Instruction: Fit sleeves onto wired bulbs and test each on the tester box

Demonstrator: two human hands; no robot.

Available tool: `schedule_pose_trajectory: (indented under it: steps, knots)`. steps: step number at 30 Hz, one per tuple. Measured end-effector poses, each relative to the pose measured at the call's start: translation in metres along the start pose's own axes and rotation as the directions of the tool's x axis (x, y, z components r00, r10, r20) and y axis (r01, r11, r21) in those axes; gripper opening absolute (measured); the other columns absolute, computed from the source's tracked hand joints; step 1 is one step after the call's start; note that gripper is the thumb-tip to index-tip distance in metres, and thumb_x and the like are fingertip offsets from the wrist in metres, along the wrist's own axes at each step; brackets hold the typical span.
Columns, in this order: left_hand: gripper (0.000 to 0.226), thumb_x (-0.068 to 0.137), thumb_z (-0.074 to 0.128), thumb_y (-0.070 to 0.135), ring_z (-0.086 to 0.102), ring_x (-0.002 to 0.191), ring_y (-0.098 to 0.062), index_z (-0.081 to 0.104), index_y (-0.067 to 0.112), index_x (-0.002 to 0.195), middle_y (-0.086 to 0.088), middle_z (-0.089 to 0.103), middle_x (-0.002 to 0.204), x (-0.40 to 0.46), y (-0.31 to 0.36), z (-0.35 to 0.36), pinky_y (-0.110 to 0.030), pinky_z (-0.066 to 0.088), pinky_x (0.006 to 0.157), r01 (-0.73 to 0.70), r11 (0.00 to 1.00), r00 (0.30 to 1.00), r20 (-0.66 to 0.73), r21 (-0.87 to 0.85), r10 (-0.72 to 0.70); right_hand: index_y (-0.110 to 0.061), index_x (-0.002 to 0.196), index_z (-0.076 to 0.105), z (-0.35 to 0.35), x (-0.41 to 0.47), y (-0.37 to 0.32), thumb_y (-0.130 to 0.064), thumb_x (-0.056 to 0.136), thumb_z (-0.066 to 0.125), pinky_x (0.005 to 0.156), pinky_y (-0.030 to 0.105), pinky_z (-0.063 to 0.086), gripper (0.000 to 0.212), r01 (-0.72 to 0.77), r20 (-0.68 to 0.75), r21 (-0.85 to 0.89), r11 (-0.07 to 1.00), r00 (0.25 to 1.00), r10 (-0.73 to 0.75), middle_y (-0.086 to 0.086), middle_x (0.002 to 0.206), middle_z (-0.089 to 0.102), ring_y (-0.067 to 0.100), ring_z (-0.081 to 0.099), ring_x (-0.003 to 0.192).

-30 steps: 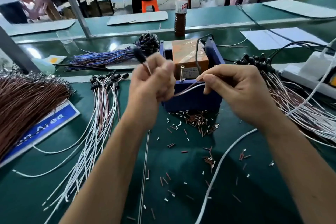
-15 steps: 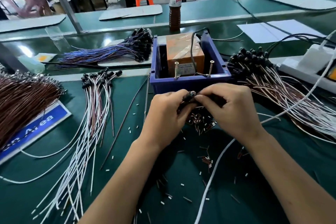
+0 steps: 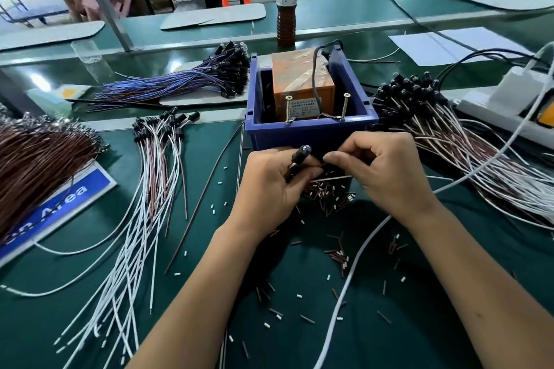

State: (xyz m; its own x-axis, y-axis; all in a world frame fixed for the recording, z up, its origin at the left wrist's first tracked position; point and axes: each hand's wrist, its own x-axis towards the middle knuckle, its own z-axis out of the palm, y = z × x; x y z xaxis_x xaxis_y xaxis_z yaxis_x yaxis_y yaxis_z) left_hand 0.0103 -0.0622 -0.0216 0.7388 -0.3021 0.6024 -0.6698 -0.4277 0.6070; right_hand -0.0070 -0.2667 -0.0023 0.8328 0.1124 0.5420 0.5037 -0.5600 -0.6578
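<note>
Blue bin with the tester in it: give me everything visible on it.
The blue bin is an open-topped plastic box standing upright on the green bench, just beyond both hands. Inside sits an orange box wrapped in clear film, a label on its near face. Two screws stand upright at the near wall, and a black cable runs over the orange box. The hands look close to its front wall; contact cannot be told.

A black bulb [image 3: 301, 154] with a clear tip sticks up tilted just in front of the tester box [image 3: 310, 105], its wire [image 3: 331, 179] running right. The box is blue and open-topped, at the table's middle, holding an orange block and 2 upright screws [image 3: 344, 105]. Short brown and white sleeves [image 3: 328, 195] lie scattered on the green table [image 3: 419, 308] before it.
</note>
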Motion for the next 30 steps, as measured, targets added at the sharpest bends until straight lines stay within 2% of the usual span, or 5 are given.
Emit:
schedule_pose_trajectory:
  steps: [6, 12, 18, 24, 30]
  knots:
    - [0.004, 0.087, 0.08, 0.009, 0.066, 0.067, -0.01, 0.08, 0.013, 0.085, 0.005, 0.073, 0.074, -0.002, -0.006, -0.005, -0.029, 0.053, 0.065, 0.12, 0.989, 0.991, -0.051, -0.089, -0.125, -0.016, 0.074, 0.07, -0.01, 0.002, 0.004, -0.041, 0.096, 0.071, 0.051, 0.013, 0.039, 0.034, -0.08, -0.022, 0.112, 0.991, 0.996, 0.083, -0.008, 0.058, 0.062, 0.007, 0.054, 0.047]
    - [0.003, 0.087, 0.08, 0.008, 0.074, 0.074, -0.02, 0.078, 0.01, 0.087, -0.001, 0.077, 0.079, -0.003, -0.003, -0.002, -0.03, 0.058, 0.07, 0.231, 0.922, 0.963, -0.064, -0.31, -0.262, -0.022, 0.099, 0.073, -0.033, 0.004, 0.01, -0.047, 0.083, 0.078, 0.046, 0.021, 0.044, 0.029, -0.458, 0.484, 0.321, 0.829, 0.832, 0.272, 0.01, 0.078, 0.075, 0.011, 0.054, 0.053]
    - [0.011, 0.088, 0.078, 0.006, 0.077, 0.077, -0.017, 0.076, 0.016, 0.087, 0.0, 0.078, 0.081, -0.002, -0.002, -0.004, -0.026, 0.058, 0.074, 0.23, 0.906, 0.964, -0.044, -0.356, -0.262, -0.014, 0.108, 0.072, -0.067, -0.001, 0.025, -0.04, 0.089, 0.077, 0.039, 0.016, 0.032, 0.033, -0.547, 0.752, 0.369, 0.751, 0.65, 0.104, 0.018, 0.089, 0.071, 0.015, 0.052, 0.054]
    - [0.005, 0.092, 0.075, 0.011, 0.075, 0.077, -0.015, 0.077, 0.015, 0.09, -0.002, 0.078, 0.082, -0.002, 0.001, -0.005, -0.025, 0.057, 0.072, 0.249, 0.868, 0.962, 0.003, -0.429, -0.274, 0.008, 0.123, 0.067, -0.076, -0.005, 0.027, -0.01, 0.101, 0.057, 0.067, 0.03, 0.058, 0.03, -0.496, 0.652, 0.71, 0.499, 0.731, -0.2, 0.033, 0.108, 0.07, 0.027, 0.069, 0.075]
    - [0.014, 0.094, 0.067, 0.016, 0.033, 0.042, -0.008, 0.078, 0.017, 0.086, -0.009, 0.073, 0.076, 0.001, 0.009, -0.008, -0.017, 0.028, 0.043, 0.414, 0.556, 0.889, 0.188, -0.721, -0.418, -0.008, 0.122, 0.072, -0.053, -0.004, 0.018, -0.019, 0.095, 0.071, 0.066, 0.023, 0.056, 0.029, -0.353, 0.472, 0.856, 0.378, 0.831, -0.295, 0.015, 0.108, 0.077, 0.018, 0.071, 0.077]
